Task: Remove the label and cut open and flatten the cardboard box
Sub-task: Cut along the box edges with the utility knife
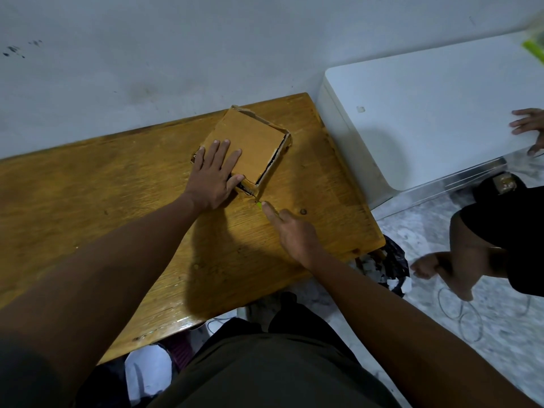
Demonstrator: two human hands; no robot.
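A small brown cardboard box lies flat on the wooden table, near the far edge by the wall. My left hand presses flat on its near-left part, fingers straight and spread. My right hand grips a green cutter, forefinger laid along it, with the tip at the box's near corner. Most of the cutter is hidden inside my hand. Gaps show along the box's right and near edges.
A white appliance stands right of the table. Another person sits at the right, one hand on the appliance. A black bin bag with white scraps sits on the floor by the table's right corner.
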